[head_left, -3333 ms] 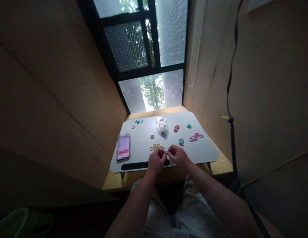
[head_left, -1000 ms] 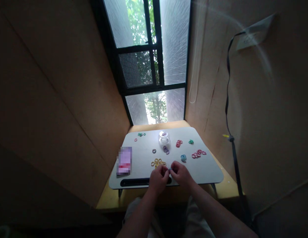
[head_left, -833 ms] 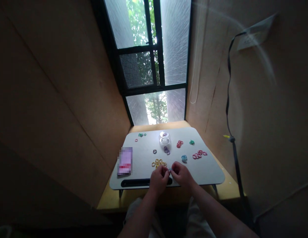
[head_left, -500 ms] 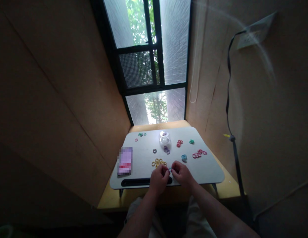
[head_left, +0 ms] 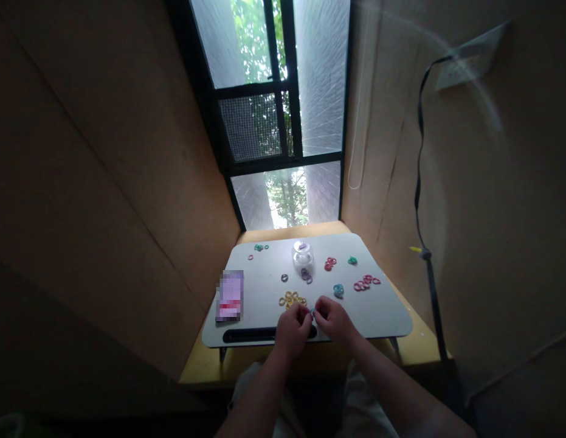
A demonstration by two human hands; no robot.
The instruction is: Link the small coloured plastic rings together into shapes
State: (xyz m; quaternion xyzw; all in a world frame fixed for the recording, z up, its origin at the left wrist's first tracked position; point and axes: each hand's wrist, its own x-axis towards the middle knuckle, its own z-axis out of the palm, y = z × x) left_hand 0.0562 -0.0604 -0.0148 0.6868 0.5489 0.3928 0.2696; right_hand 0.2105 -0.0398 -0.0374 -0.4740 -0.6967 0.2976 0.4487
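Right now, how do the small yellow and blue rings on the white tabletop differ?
The small yellow rings lie spread out, the small blue rings bunched together. Yellow rings are nearer the left hand, blue rings nearer the right hand. Both groups rest on the white tabletop.

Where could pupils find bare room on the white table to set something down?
On the white round-cornered table: free front right, nearer than the pinkish-red rings, and between the blurred purple rectangular item and the small yellow rings. Crowded: front centre, around left hand and right hand.

text: none readable | purple panel [head_left: 230,292]: pixelated | wall plate [head_left: 473,59]: nothing legible
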